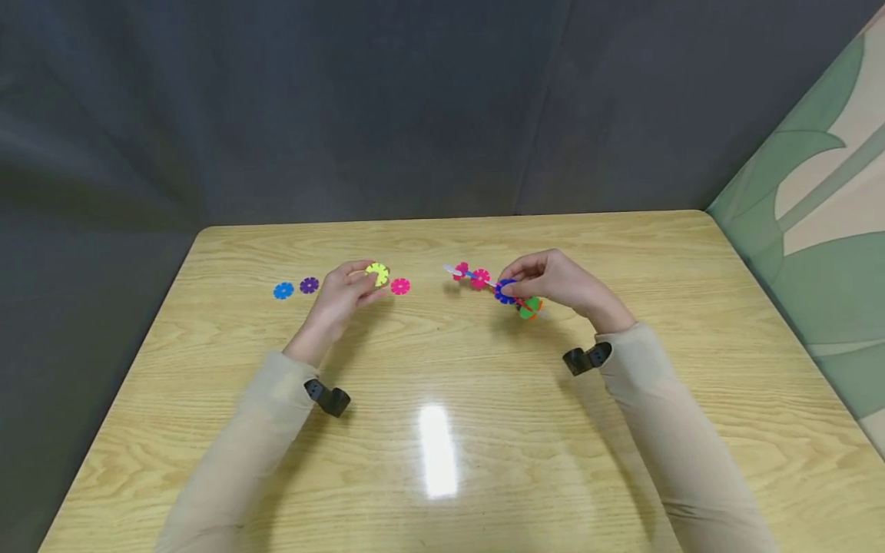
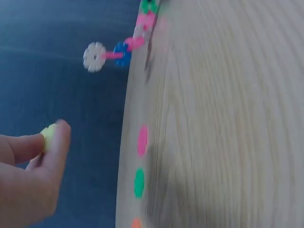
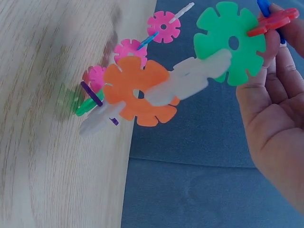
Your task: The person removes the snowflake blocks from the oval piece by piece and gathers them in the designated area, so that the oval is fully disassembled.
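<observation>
My left hand [image 1: 335, 301] pinches a yellow notched plastic disc [image 1: 377, 272] above the table. The left wrist view shows that yellow disc [image 2: 49, 137] between thumb and fingers. On the right, my right hand [image 1: 563, 286] pinches a dark blue notched disc [image 1: 507, 291], part of a chain of interlocked discs. In the right wrist view a red disc [image 3: 273, 22], a green disc [image 3: 230, 42], whitish discs and an orange disc [image 3: 124, 78] follow from the fingers. Pink discs [image 1: 480, 279] stand farther left along the chain, which ends in a whitish disc [image 1: 452, 270].
Loose discs lie in a row on the wooden table [image 1: 442, 361]: pink [image 1: 400, 286], purple [image 1: 309, 285] and blue [image 1: 283, 290]. The left wrist view adds a green disc [image 2: 138, 183] and an orange one [image 2: 137, 223]. A dark curtain [image 1: 387, 115] hangs behind the table's far edge.
</observation>
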A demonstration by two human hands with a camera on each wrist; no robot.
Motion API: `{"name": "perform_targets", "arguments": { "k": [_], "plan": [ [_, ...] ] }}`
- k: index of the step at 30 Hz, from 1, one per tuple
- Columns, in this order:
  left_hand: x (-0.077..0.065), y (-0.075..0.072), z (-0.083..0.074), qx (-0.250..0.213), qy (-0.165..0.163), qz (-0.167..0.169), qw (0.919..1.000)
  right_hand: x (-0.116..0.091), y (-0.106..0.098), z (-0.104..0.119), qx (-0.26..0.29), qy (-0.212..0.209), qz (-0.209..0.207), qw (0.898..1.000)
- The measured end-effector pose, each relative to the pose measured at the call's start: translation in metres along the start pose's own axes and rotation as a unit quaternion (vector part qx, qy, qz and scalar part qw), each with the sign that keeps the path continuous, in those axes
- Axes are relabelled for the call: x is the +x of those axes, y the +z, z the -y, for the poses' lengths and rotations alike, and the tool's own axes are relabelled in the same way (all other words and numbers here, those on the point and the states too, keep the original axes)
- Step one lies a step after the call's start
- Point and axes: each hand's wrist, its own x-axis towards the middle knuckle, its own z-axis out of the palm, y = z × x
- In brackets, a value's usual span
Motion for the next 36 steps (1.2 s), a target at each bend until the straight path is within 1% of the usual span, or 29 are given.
{"name": "perform_targets", "arguments": {
  "k": [3, 6, 9, 13, 16, 18, 22, 25, 31, 36],
  "plan": [
    [-0.003, -0.013, 0.000, 0.037, 0.000, -0.016, 0.9992, 0.000, -0.001, -0.001, 0.004, -0.011, 0.001, 1.000],
    [-0.007, -0.029, 0.000, 0.065, 0.003, -0.040, 0.9971, -0.001, -0.002, -0.002, 0.001, -0.021, 0.003, 1.000],
    [-0.010, -0.047, 0.002, 0.093, 0.008, -0.068, 0.9933, -0.001, -0.001, -0.001, -0.002, -0.014, 0.001, 1.000],
    [-0.014, -0.071, 0.006, 0.135, 0.011, -0.099, 0.9858, -0.001, -0.001, 0.002, -0.007, 0.000, 0.001, 1.000],
    [-0.017, -0.084, 0.010, 0.145, 0.007, -0.115, 0.9826, 0.000, -0.001, 0.002, -0.008, 0.002, 0.006, 1.000],
    [-0.019, -0.089, 0.013, 0.147, 0.002, -0.118, 0.9821, 0.000, -0.001, 0.002, -0.007, 0.005, 0.008, 1.000],
    [-0.021, -0.093, 0.017, 0.153, -0.016, -0.114, 0.9815, 0.001, -0.001, 0.000, -0.008, 0.008, 0.007, 1.000],
    [-0.020, -0.098, 0.020, 0.169, -0.021, -0.113, 0.9790, 0.001, 0.000, -0.001, -0.008, 0.009, 0.008, 1.000],
    [-0.021, -0.115, 0.028, 0.204, -0.036, -0.123, 0.9706, 0.002, 0.000, -0.002, -0.011, 0.008, 0.012, 1.000],
    [-0.023, -0.125, 0.033, 0.229, -0.041, -0.138, 0.9626, 0.002, 0.001, -0.003, -0.006, 0.006, 0.013, 1.000]
  ]
}}
